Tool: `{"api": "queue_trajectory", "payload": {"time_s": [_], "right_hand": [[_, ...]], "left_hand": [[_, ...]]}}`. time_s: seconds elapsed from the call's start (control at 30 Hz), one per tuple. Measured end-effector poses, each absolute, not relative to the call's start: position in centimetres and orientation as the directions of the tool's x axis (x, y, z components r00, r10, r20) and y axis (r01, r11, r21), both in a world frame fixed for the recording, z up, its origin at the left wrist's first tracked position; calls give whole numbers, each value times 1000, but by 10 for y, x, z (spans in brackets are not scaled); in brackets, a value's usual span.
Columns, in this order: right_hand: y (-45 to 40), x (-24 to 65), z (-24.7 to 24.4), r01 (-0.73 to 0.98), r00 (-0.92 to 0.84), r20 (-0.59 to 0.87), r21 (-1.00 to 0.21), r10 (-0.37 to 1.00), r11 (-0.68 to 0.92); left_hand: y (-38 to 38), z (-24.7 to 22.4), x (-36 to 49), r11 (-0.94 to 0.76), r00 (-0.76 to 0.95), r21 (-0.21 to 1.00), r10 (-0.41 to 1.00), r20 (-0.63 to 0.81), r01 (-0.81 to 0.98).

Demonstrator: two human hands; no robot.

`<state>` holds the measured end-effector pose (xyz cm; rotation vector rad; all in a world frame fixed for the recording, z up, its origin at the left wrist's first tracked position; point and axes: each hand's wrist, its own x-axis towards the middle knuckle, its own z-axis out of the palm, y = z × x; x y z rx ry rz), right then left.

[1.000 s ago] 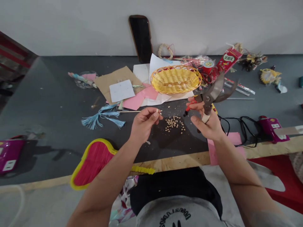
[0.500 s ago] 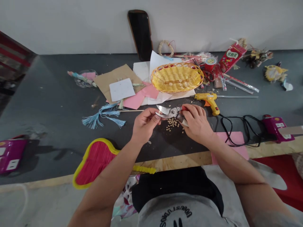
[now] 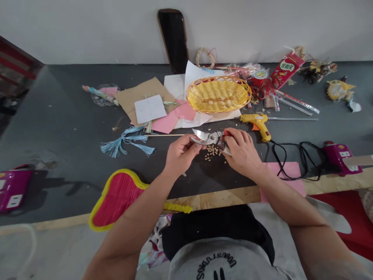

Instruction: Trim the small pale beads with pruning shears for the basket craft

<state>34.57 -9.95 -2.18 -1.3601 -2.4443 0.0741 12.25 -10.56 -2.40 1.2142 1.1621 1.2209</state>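
Note:
My right hand (image 3: pixel 241 149) is wrapped around the handles of a pair of pruning shears (image 3: pixel 214 137). The silver blades stand apart and point left. At the blade tips is my left hand (image 3: pixel 183 152), its thumb and fingers pinched together; what they hold is mostly hidden by the fingers and blades. Below the shears, small tan cut pieces (image 3: pixel 211 153) lie scattered on the dark tabletop. A thin pale stick (image 3: pixel 166 135) lies behind my left hand, running from a light blue tassel (image 3: pixel 125 142).
Behind my hands sits a yellow woven basket (image 3: pixel 218 95) among papers. A yellow glue gun (image 3: pixel 256 122) lies to the right, its black cord (image 3: pixel 303 159) looping along the table. A red-and-yellow padded shape (image 3: pixel 119 198) overhangs the front edge at left. A phone (image 3: pixel 174 41) leans against the wall.
My left hand has shifted slightly right along the shears' blade tips. The right hand and shears stay in nearly the same place, blades still apart.

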Motion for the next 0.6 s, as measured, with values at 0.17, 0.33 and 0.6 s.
{"api": "queue_trajectory", "payload": {"time_s": [0.17, 0.33, 0.6], "right_hand": [[-100, 344, -22, 829, -466, 235, -221, 853, 514], [-99, 342, -24, 824, -419, 244, -302, 874, 479], [-101, 340, -20, 858, -458, 144, -185, 877, 479]], "left_hand": [[-105, -23, 123, -26, 20, 999, 999, 27, -21], [-105, -22, 121, -20, 21, 1000, 1000, 20, 15], [-107, -21, 122, -49, 27, 998, 998, 48, 43]]}}
